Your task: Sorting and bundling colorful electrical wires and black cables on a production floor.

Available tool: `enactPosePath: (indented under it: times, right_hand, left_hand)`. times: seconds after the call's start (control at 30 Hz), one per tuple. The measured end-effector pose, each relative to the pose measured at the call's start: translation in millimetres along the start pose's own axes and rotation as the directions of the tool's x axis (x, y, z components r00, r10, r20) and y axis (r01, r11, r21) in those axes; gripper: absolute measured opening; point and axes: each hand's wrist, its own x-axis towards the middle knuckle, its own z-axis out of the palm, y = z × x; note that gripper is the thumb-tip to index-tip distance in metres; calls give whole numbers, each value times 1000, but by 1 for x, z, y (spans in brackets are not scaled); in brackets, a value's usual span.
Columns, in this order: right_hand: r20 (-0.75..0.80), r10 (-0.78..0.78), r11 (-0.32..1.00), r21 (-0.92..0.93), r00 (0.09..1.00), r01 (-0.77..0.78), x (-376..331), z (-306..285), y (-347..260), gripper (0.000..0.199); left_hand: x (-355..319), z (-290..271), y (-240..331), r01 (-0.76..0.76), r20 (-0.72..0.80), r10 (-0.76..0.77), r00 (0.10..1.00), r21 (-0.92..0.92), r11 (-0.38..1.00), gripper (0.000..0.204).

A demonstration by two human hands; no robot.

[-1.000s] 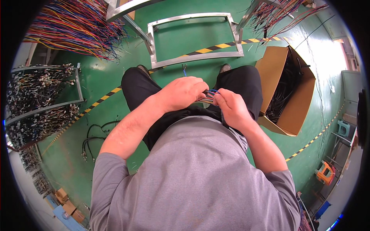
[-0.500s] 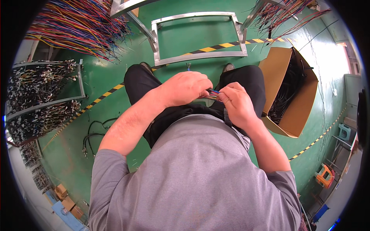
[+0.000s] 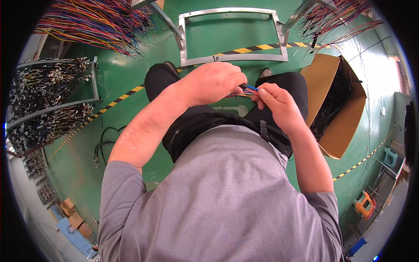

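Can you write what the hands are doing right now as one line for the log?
left hand: pinching coloured wires | right hand: gripping same wires | nearby: open cardboard box | floor: green

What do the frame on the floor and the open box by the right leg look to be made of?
The frame looks like bare metal, probably aluminium or steel: silvery, with a dull sheen and straight bars. The box looks like plain brown cardboard: matte, with folded flaps, and dark cables inside.
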Motion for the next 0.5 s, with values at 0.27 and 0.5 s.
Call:
enactPosePath:
  times: [0.27,0.5]
  right_hand:
    - [-84,-29,970,-244,996,7,6,23,-17,19]
    - [-2,-277,876,-411,961,252,-1,10,-5,25]
  left_hand:
    - [4,-4,6,23,45,-21,999,-45,999,19]
    - [-8,-3,-6,161,47,-155,987,-149,976,18]
